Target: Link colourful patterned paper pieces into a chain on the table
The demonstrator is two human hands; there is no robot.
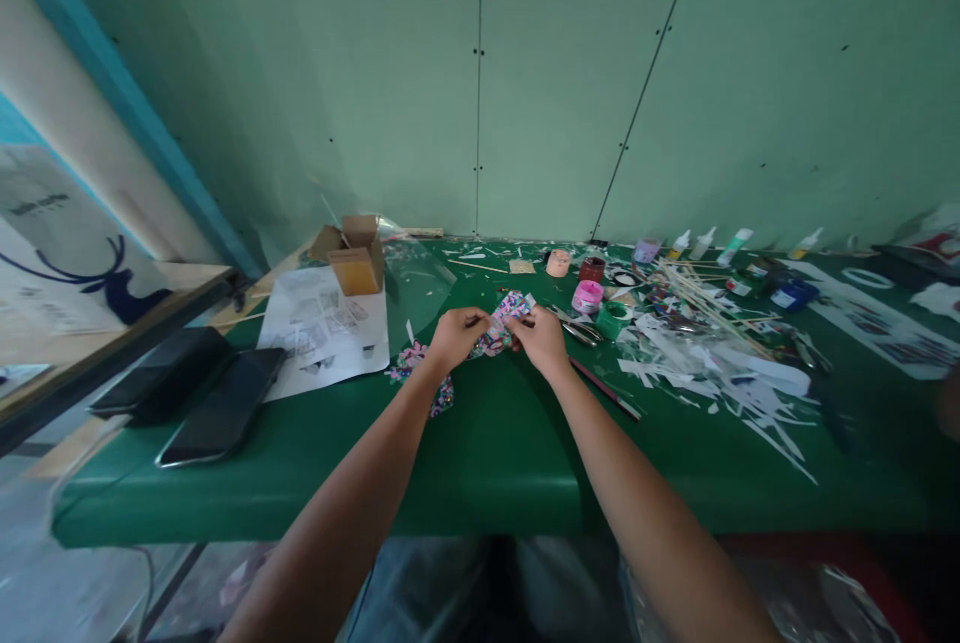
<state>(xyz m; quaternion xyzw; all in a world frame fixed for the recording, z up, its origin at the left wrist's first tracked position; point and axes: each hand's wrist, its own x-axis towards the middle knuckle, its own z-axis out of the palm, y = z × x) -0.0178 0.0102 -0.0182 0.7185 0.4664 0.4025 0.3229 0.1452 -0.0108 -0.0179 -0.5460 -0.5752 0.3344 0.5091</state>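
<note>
Over the green table, my right hand (541, 337) pinches a small piece with a pink, blue and white speckled pattern (508, 315) between thumb and fingers. At the left edge of that piece, the fingers of my left hand (454, 335) are closed on it, though the exact grip is too small to make out. Whether the piece is paper or cloth cannot be told. Other speckled pieces (442, 397) lie on the table beside and partly under my left forearm. A dark pencil-like stick (606, 389) rests just right of my right wrist.
Paint jars, among them a pink one (587, 297) and a green one (613, 321), stand behind my right hand. White paper scraps (720, 375) and thin sticks cover the right. A printed sheet (322, 338), a small cardboard box (356, 268) and a phone (223, 408) are left.
</note>
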